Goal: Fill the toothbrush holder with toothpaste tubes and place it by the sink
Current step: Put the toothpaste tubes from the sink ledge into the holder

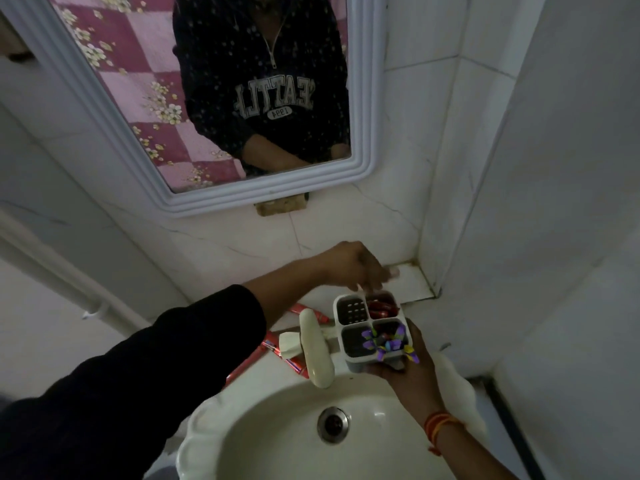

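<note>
A white four-compartment toothbrush holder (370, 325) with purple flower trim sits in my right hand (412, 372), held over the sink's back right rim. Red toothpaste tubes (379, 308) fill its far right compartment, and something dark red shows in the near right one. My left hand (356, 268) hovers just above the holder's far edge, fingers bent downward; whether it pinches anything I cannot tell. More red toothpaste tubes (294, 363) lie on the ledge behind the tap, left of the holder.
A white sink (214, 427) with a metal drain (333, 425) lies below. A cream tap (317, 348) stands at its back rim. A framed mirror (360, 168) hangs on the tiled wall. The wall corner (429, 285) is close on the right.
</note>
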A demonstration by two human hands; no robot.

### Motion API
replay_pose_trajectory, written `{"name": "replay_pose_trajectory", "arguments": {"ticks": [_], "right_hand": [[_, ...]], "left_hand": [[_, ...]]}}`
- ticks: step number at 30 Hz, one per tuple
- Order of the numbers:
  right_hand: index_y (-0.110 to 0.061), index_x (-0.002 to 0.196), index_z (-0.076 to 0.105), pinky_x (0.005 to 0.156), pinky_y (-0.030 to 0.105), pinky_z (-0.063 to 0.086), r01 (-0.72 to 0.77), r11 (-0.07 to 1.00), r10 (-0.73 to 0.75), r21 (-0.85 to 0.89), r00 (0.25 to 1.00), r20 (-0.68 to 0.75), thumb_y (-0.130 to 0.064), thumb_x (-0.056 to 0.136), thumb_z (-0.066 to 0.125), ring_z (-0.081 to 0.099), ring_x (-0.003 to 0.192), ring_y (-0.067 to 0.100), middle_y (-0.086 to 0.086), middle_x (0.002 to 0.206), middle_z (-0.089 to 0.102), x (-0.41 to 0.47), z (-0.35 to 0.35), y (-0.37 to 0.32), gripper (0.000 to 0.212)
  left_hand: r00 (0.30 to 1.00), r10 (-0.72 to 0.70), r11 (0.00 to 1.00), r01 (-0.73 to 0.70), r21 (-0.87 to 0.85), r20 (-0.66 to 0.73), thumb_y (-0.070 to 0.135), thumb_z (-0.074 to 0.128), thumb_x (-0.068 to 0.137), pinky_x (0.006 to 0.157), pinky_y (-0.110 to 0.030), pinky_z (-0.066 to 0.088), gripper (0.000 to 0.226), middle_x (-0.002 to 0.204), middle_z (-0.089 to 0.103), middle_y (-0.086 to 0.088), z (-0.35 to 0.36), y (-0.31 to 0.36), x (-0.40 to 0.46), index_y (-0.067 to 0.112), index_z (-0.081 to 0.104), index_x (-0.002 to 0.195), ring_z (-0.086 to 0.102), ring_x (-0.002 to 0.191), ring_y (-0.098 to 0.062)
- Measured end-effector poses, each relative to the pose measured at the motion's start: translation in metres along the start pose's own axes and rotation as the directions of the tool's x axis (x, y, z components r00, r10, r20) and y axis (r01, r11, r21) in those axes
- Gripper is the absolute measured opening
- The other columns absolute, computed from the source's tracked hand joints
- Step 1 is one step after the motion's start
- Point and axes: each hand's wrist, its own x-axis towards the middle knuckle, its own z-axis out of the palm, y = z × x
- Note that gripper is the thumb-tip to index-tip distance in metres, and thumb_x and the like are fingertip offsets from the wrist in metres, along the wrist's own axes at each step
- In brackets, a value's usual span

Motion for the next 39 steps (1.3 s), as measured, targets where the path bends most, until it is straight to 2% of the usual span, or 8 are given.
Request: {"name": "replay_pose_trajectory", "arguments": {"ticks": [2, 6, 11, 14, 21, 27, 34, 39], "right_hand": [[-0.016, 0.124, 0.053, 0.064, 0.01, 0.056, 0.034, 0.995, -0.036, -0.088, 0.999, -0.019, 0.025, 0.067, 0.074, 0.068, 0.094, -0.008, -0.003, 0.108, 0.067, -0.002, 0.002, -0.001, 0.073], [-0.013, 0.125, 0.05, 0.06, 0.001, 0.05, 0.071, 0.989, -0.077, -0.132, 0.996, -0.039, 0.027, 0.062, 0.076, 0.063, 0.085, -0.021, -0.009, 0.108, 0.062, -0.003, 0.006, -0.004, 0.08], [-0.019, 0.128, 0.05, 0.066, 0.002, 0.051, 0.06, 0.979, -0.071, -0.193, 0.996, -0.049, 0.02, 0.06, 0.083, 0.063, 0.09, -0.02, -0.009, 0.114, 0.065, 0.002, 0.002, 0.009, 0.085], [-0.023, 0.128, 0.052, 0.069, 0.001, 0.05, 0.037, 0.968, -0.054, -0.247, 0.997, -0.06, 0.013, 0.06, 0.087, 0.062, 0.094, -0.019, -0.011, 0.114, 0.066, 0.003, 0.001, 0.012, 0.084], [-0.015, 0.125, 0.051, 0.064, 0.001, 0.05, 0.058, 0.98, -0.068, -0.19, 0.997, -0.047, 0.022, 0.068, 0.076, 0.064, 0.089, -0.019, -0.006, 0.111, 0.064, 0.002, 0.004, 0.01, 0.073], [-0.007, 0.128, 0.052, 0.061, 0.001, 0.05, 0.047, 0.978, -0.057, -0.202, 0.997, -0.044, 0.014, 0.077, 0.074, 0.07, 0.096, -0.004, -0.003, 0.108, 0.064, 0.002, 0.001, 0.016, 0.059], [-0.004, 0.127, 0.052, 0.06, 0.001, 0.049, 0.029, 0.977, -0.032, -0.209, 0.999, -0.011, 0.017, 0.077, 0.072, 0.068, 0.094, -0.007, 0.001, 0.108, 0.062, 0.001, -0.002, 0.015, 0.059], [-0.023, 0.121, 0.054, 0.071, 0.012, 0.056, 0.083, 0.975, -0.092, -0.206, 0.995, -0.031, 0.015, 0.069, 0.078, 0.066, 0.103, -0.005, -0.005, 0.112, 0.063, -0.001, -0.003, 0.014, 0.068]], "left_hand": [[0.998, -0.024, 0.999, 0.025, 0.022, -0.065, 0.037, 0.068, 0.093, 0.082, -0.029, 0.06, 0.032, 0.1, 0.08, -0.004, -0.011, -0.019, 0.002, 0.011, 0.078, 0.108, 0.076, 0.089, -0.015], [0.993, -0.098, 0.878, 0.057, 0.474, 0.063, 0.016, 0.07, 0.092, 0.097, -0.026, 0.045, 0.032, 0.125, 0.071, -0.009, -0.003, -0.069, 0.001, 0.009, 0.071, 0.123, 0.065, 0.115, -0.021], [0.969, -0.227, 0.805, 0.13, 0.579, 0.097, 0.023, 0.068, 0.091, 0.102, -0.037, 0.05, 0.032, 0.125, 0.067, -0.014, 0.025, -0.118, 0.007, 0.007, 0.072, 0.119, 0.062, 0.119, -0.03], [0.981, -0.153, 0.772, 0.042, 0.634, 0.121, 0.034, 0.064, 0.092, 0.094, -0.044, 0.055, 0.031, 0.112, 0.069, -0.014, 0.031, -0.128, 0.012, 0.009, 0.072, 0.108, 0.067, 0.107, -0.03], [0.99, 0.139, 0.875, -0.124, 0.467, 0.003, 0.025, 0.06, 0.096, 0.081, -0.035, 0.049, 0.048, 0.114, 0.054, -0.011, -0.006, -0.097, 0.012, 0.017, 0.053, 0.142, 0.057, 0.089, -0.023], [0.994, 0.012, 0.819, -0.072, 0.57, 0.11, 0.034, 0.084, 0.077, 0.065, -0.02, 0.049, 0.03, 0.083, 0.072, 0.009, -0.05, 0.009, -0.034, 0.022, 0.072, 0.101, 0.07, 0.074, -0.008], [0.959, -0.098, 0.726, -0.113, 0.678, 0.265, 0.031, 0.083, 0.078, 0.062, -0.022, 0.046, 0.024, 0.085, 0.078, 0.002, 0.006, 0.037, -0.047, 0.021, 0.08, 0.099, 0.072, 0.083, -0.013], [0.959, -0.117, 0.92, 0.007, 0.391, 0.258, 0.02, 0.063, 0.095, 0.078, -0.027, 0.058, 0.025, 0.103, 0.079, -0.003, 0.012, 0.019, -0.054, 0.015, 0.073, 0.117, 0.075, 0.09, -0.018]]}}
